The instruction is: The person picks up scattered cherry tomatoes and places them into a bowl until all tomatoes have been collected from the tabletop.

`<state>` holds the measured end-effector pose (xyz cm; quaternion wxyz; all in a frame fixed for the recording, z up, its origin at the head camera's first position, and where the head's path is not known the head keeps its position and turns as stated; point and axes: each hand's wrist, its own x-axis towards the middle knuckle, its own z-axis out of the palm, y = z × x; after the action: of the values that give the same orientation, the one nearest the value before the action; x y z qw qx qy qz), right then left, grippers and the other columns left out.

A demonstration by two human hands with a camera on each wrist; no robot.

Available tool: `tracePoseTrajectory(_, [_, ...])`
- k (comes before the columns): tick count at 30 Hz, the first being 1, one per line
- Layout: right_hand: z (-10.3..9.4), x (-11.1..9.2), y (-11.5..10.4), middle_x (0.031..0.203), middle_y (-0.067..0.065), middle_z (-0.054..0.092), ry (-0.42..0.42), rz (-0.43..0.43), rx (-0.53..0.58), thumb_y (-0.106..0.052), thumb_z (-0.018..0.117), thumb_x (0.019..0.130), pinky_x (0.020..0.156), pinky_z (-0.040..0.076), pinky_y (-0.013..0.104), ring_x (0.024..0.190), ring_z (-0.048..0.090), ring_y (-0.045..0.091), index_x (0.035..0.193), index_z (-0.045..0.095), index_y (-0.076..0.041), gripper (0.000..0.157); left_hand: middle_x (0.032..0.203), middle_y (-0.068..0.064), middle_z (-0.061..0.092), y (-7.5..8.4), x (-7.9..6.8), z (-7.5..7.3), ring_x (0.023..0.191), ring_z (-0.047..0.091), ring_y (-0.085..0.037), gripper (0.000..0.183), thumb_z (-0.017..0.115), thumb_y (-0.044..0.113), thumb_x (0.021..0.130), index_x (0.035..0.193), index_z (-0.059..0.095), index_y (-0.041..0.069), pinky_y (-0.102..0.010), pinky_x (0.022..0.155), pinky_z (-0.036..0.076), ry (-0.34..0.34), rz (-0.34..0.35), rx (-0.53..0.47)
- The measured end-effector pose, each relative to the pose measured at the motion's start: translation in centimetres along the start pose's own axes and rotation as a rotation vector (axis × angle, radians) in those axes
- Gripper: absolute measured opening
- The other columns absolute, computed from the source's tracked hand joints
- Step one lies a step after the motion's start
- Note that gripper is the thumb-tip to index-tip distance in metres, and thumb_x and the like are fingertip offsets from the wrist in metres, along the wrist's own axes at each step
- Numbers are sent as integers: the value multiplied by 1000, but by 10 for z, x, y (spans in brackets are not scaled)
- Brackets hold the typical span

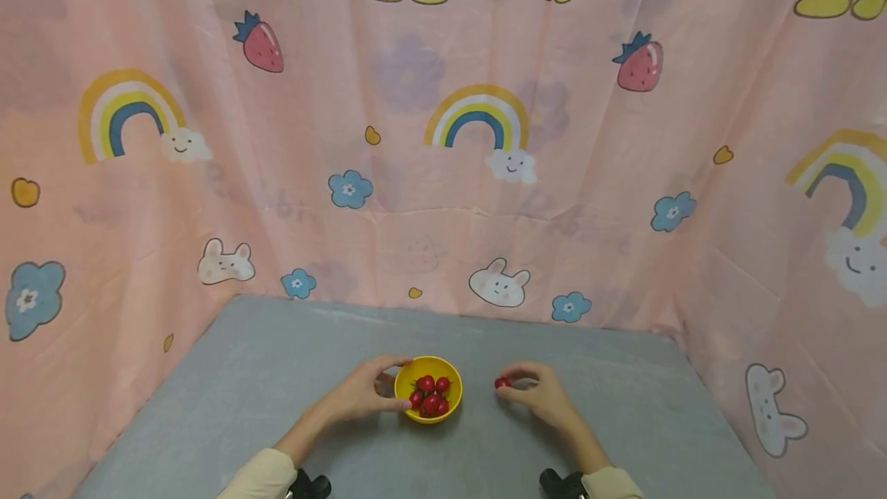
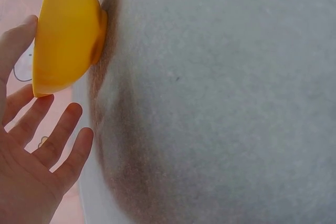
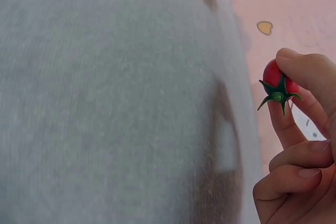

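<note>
A round yellow bowl (image 1: 455, 400) with several red cherry tomatoes (image 1: 430, 404) in it stands on the grey table. My left hand (image 1: 363, 390) holds the bowl by its left side, thumb at the near rim and index finger at the far rim. In the left wrist view the other fingers (image 2: 68, 129) are spread beside the bowl (image 2: 68, 35). To the right of the bowl, my right hand (image 1: 543, 395) pinches one cherry tomato (image 3: 273, 73) between thumb and fingers, its green star-shaped calyx (image 3: 278, 96) showing. This tomato is apart from the bowl.
The grey tabletop (image 1: 443, 468) spreads around both hands. A pink curtain (image 1: 443, 237) printed with rainbows, strawberries and rabbits hangs behind the table and along its sides. Dark devices (image 1: 564, 485) sit at both wrists.
</note>
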<state>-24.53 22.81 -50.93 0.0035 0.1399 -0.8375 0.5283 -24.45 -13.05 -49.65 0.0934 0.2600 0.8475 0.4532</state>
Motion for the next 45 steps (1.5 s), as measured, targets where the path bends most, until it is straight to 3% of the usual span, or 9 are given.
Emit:
tracePoseTrajectory(5, [-3,-2,1,102,8,71,-7,6,30,-13,84,86,78,55,30,98,64,26,103,74,-2,22,143,-9,54,0,0,0,111,62,-25,67,82,30,89,146,53,9,-37,90,55,6,-7,-7])
tracePoseTrajectory(11, [-3,-3,-3,101,8,71,-3,3,12,-15,84,86,69,53,26,94,63,24,103,75,-2,23,142,-10,54,0,0,1,111,62,-26,66,82,30,89,145,54,9,-36,89,56,5,0,-4])
tracePoseTrajectory(18, [0,-2,-9,100,7,71,-18,40,3,-18,84,86,52,40,22,68,56,19,103,75,-4,24,141,-11,54,0,-1,1,109,62,-26,66,82,30,88,145,54,8,-34,87,56,6,-2,-10])
tracePoseTrajectory(28, [6,3,-23,101,6,69,-30,82,-15,-22,84,86,50,36,23,56,44,16,104,75,-8,25,142,-13,54,3,-1,1,110,62,-28,66,82,29,88,145,55,9,-40,89,56,13,-17,-14])
tracePoseTrajectory(45, [19,12,-38,103,4,70,-73,6,-11,-23,83,87,49,35,22,52,40,13,105,76,-10,23,143,-12,53,2,0,0,112,62,-28,67,82,30,88,145,54,9,-40,89,56,9,-26,-11])
